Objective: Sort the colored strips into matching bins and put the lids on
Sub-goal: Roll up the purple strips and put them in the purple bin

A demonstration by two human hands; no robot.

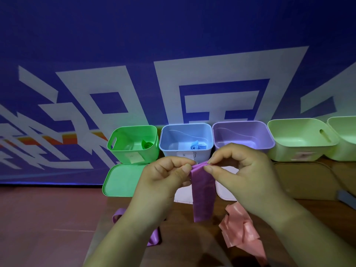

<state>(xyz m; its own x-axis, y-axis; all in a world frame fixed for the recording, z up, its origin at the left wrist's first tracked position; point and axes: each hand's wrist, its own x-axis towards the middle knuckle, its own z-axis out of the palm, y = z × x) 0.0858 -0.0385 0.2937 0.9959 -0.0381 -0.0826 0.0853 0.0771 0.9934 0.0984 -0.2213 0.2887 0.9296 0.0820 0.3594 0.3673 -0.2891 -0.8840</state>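
both hands clamped on one purple strip (204, 191): left hand (163, 176) pinches the folded top edge between thumb and forefinger, right hand (240, 170) pinches the same edge from the 3 o'clock side, fingertips of the two hands almost meeting. The strip is held up off the table (183, 243), doubled over at the top, and the rest hangs straight down toward 6 o'clock

Around the grip:
- 12 o'clock: row of open bins along the far table edge
- the blue bin (169, 154) sits right behind the left hand, with a rolled blue strip (196, 147) inside
- 1 o'clock: the purple bin (240, 132), just behind the right hand, floor partly hidden by that hand
- 10 o'clock: the green bin (123, 153), with a rolled green strip (147, 145) inside
- 2 o'clock: a pale green bin (289, 149)
- 3 o'clock: a second pale green bin (344, 143), cut off by the frame edge
- 9 o'clock: the green lid (121, 180), flat on the table in front of the green bin
- a pale lid (225, 191) lies under the right hand, mostly hidden
- 5 o'clock: a pink strip (240, 228), crumpled and loose on the table
- 7 o'clock: a second purple strip (117, 214), looped, partly under the left forearm

Behind the bins is a blue banner (173, 45) with large white characters
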